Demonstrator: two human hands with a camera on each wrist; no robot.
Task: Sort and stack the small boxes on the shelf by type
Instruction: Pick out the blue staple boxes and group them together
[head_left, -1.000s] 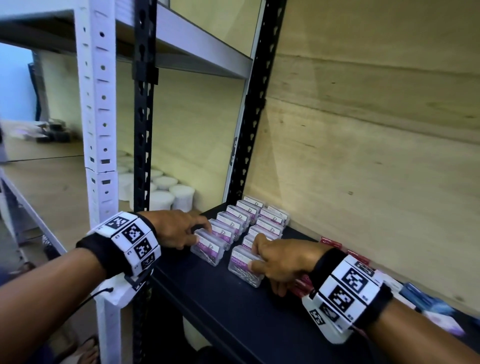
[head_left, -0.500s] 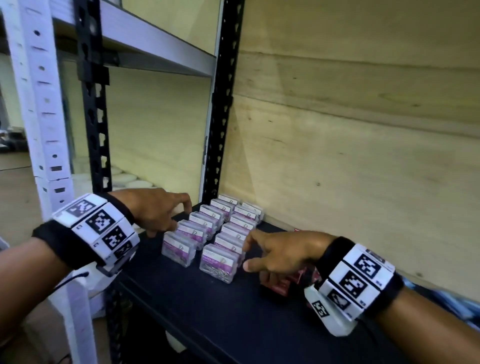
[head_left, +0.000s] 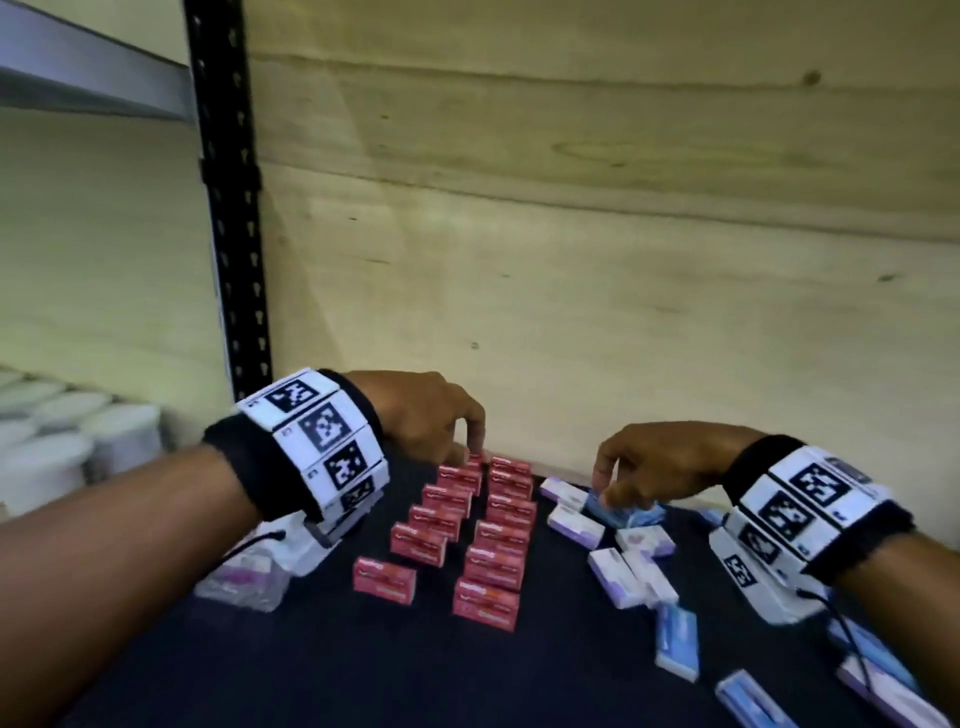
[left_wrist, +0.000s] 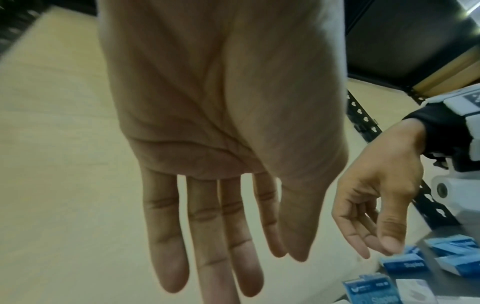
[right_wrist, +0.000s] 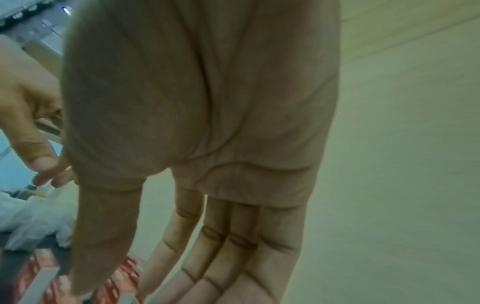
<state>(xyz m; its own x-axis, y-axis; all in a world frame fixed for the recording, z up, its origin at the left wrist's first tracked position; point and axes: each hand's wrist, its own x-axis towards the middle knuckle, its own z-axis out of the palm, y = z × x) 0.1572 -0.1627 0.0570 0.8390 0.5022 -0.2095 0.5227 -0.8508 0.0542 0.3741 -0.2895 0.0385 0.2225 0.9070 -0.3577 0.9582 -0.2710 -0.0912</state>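
Head view, left hand: the left hand (head_left: 426, 415) hangs over the far end of the red boxes (head_left: 467, 525), fingers drooping loosely and holding nothing; fingertips at or just above the rearmost box, contact not clear.
Head view, right hand: the right hand (head_left: 660, 462) reaches down on a blue box (head_left: 623, 512) at the back of the black shelf (head_left: 363, 665); a firm pinch cannot be told.
Head view, layout: red boxes stand in two rows running front to back; white-and-lilac boxes (head_left: 618, 566) and more blue ones lie scattered to their right, long axes pointing all ways. The right hand is the nearer to that unsorted heap.
Head view, containers: white tubs (head_left: 78, 447) on the neighbouring shelf, contents hidden.
Left wrist view: fingers (left_wrist: 223, 236) straight and spread, empty, against the wooden back wall (left_wrist: 64, 144).
Right wrist view: fingers (right_wrist: 233, 257) nearly straight, pointing down; no box shows between them.
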